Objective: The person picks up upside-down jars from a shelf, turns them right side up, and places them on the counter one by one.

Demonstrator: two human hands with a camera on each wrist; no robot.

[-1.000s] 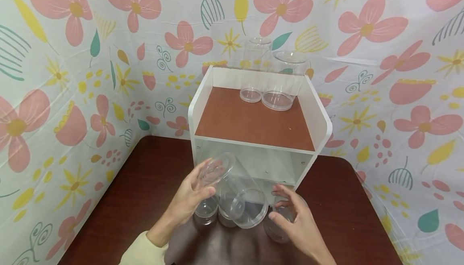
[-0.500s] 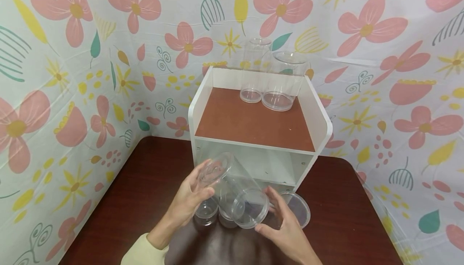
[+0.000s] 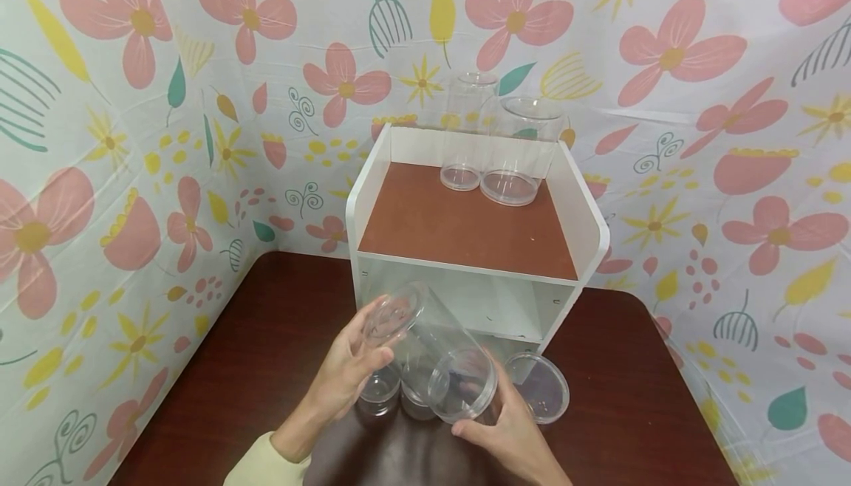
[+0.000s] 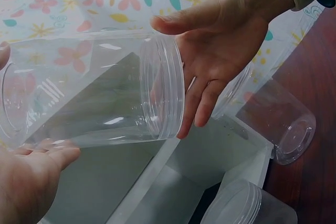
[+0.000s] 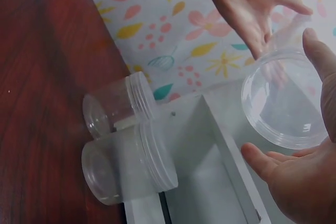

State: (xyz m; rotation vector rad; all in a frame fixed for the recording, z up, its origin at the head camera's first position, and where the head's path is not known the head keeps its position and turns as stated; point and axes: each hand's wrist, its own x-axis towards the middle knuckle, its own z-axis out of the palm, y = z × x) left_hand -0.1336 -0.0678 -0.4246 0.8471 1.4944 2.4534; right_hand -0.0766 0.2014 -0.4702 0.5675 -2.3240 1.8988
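A large clear plastic jar point(image 3: 442, 334) is held tilted in front of the shelf, its wide capped end down to the right. My left hand point(image 3: 339, 368) grips the narrow upper end, thumb on the near side and fingers behind. My right hand point(image 3: 508, 427) cups the capped end, its thumb below and its fingers behind the jar's lid point(image 4: 170, 87). Through the clear wall, the left wrist view shows nothing inside the jar. Two smaller clear jars point(image 3: 379, 394) stand on the table behind it, partly hidden.
A white shelf unit point(image 3: 352, 213) with a brown top board point(image 3: 459, 224) stands on the dark red table point(image 3: 631, 412). Up there stand a slim clear jar point(image 3: 462, 176) and a wider one point(image 3: 512, 187). Another jar's round lid point(image 3: 541, 390) shows beside my right hand.
My right hand has moved left from beside the jar to its capped end and now holds it, exposing the round lid at right. My left hand and the jar have barely moved.
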